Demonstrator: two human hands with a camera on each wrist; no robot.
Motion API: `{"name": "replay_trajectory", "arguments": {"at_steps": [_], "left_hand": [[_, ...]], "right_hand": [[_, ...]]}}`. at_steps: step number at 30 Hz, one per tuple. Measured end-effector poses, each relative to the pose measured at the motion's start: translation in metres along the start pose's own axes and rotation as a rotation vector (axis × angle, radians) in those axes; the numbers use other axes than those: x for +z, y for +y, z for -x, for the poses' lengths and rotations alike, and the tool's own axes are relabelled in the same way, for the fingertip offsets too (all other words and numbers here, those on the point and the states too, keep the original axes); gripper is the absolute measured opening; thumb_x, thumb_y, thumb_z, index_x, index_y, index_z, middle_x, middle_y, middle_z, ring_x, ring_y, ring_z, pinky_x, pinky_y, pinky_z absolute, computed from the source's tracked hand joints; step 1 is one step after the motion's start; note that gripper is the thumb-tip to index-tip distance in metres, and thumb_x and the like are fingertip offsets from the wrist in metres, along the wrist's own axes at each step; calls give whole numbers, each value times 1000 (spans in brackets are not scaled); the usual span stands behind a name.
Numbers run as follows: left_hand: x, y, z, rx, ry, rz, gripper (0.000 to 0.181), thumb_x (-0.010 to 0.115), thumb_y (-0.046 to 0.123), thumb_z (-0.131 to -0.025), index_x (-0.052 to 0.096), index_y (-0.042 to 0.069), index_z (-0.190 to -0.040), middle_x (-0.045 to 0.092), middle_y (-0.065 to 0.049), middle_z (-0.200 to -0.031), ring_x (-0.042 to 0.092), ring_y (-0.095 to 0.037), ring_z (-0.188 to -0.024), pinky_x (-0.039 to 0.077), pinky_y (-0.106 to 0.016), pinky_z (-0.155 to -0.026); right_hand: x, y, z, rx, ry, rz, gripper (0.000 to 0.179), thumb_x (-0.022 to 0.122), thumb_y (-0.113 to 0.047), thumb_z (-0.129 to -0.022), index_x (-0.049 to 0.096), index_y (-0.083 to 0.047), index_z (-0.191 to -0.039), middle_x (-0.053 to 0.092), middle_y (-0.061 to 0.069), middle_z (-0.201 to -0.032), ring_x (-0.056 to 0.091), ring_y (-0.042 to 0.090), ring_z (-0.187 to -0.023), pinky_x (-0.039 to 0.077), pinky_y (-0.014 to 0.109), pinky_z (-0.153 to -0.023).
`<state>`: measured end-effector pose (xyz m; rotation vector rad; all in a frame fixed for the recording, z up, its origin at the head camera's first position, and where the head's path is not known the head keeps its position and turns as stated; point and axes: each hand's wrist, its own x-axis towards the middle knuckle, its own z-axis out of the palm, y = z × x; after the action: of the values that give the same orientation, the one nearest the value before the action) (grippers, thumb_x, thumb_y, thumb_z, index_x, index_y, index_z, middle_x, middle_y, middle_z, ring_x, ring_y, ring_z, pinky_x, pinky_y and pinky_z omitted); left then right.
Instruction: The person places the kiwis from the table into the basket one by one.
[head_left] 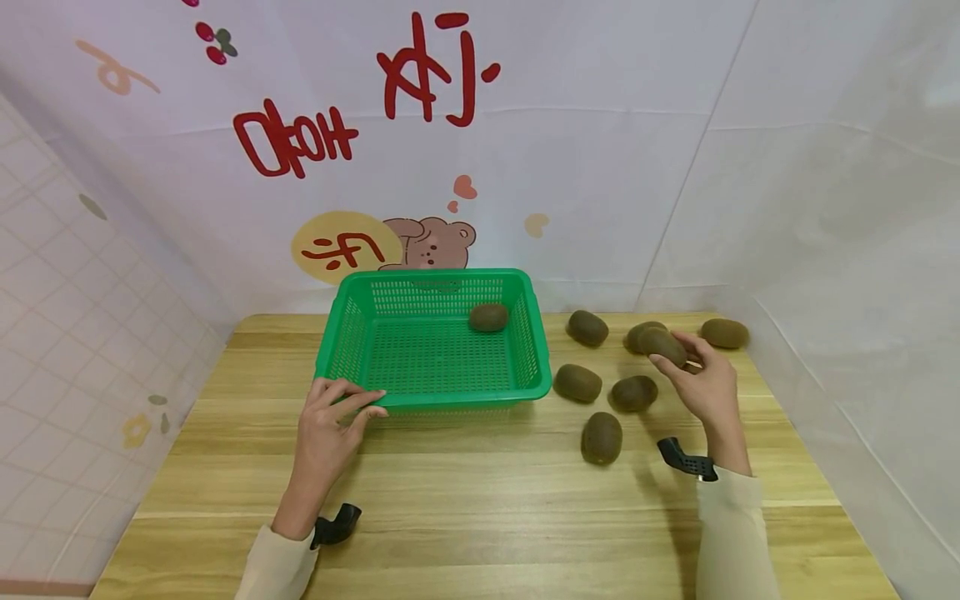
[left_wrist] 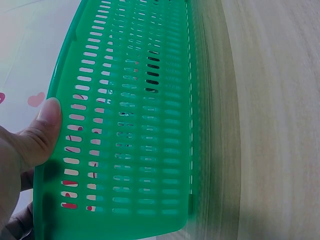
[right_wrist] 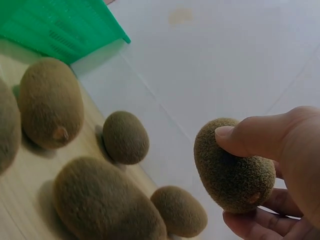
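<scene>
A green plastic basket (head_left: 435,398) with slotted walls stands toward the back of the table, one kiwi (head_left: 489,317) lying inside at its back right. My left hand (head_left: 327,429) grips the basket's front rim near the left corner; in the left wrist view the thumb (left_wrist: 49,112) lies on the outer wall. My right hand (head_left: 705,379) holds a brown kiwi (right_wrist: 232,167) between thumb and fingers, raised above the table. Below and behind it, another kiwi (head_left: 636,337) is partly hidden by the held one.
Several loose kiwis lie right of the basket, among them a kiwi (head_left: 577,382) close by its wall, one nearest the front (head_left: 602,438) and one at the far right (head_left: 724,333). A printed white cloth (head_left: 600,167) hangs behind the wooden table (head_left: 480,517).
</scene>
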<state>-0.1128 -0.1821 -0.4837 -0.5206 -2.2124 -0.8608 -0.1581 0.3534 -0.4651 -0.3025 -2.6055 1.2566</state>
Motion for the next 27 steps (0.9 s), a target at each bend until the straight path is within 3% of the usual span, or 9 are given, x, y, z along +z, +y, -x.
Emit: {"name": "replay_trajectory", "arguments": {"at_steps": [11, 18, 27], "left_hand": [[-1, -1, -3, -4, -4, 0, 33, 92, 3, -64, 84, 8, -95, 70, -7, -86, 50, -25, -84, 41, -28, -76], [-2, -1, -5, -7, -11, 3, 33, 92, 4, -63, 84, 8, -95, 69, -7, -85, 50, -25, -84, 40, -27, -75], [-4, 0, -8, -6, -15, 4, 32, 92, 5, -65, 85, 9, -95, 69, -6, -85, 50, -25, -84, 40, -29, -76]], "right_hand": [[14, -21, 2, -61, -44, -38, 66, 77, -46, -91, 58, -17, -147, 59, 12, -143, 57, 4, -113, 48, 5, -85], [20, -34, 5, -99, -62, -69, 62, 78, -42, -92, 59, -18, -145, 59, 11, -145, 59, 18, -122, 49, 6, -88], [29, -52, 10, -184, -91, -135, 59, 80, -31, -92, 59, -16, -145, 60, 14, -141, 58, -3, -111, 50, 9, -91]]}}
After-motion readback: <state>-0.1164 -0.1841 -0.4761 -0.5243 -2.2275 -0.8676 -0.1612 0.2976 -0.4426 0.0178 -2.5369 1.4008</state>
